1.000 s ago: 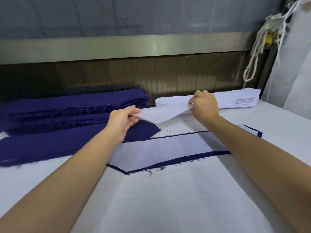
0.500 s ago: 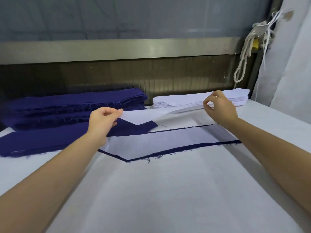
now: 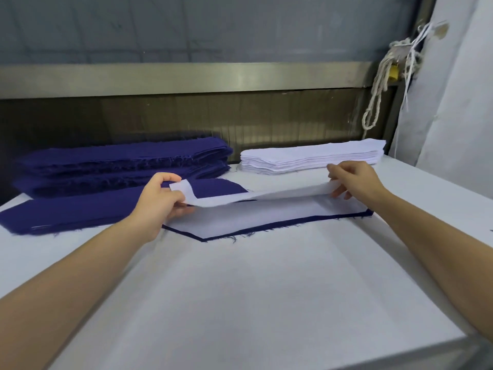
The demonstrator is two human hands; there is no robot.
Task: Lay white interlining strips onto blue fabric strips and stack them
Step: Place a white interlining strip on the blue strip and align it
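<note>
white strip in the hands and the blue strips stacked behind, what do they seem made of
The white strip: thin, matte sheet with clean edges, sagging between the left hand and right hand; likely nonwoven interlining, possibly paper. The blue strips: matte woven cloth, judging by loose threads fraying from the cut edges.

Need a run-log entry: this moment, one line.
white strip: held up, not laid | left hand: pinches its end | right hand: pinches other end

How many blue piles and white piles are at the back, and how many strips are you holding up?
Blue piles: 2
White pile: 1
White strip held by left hand and right hand: 1
Total: 4
</note>
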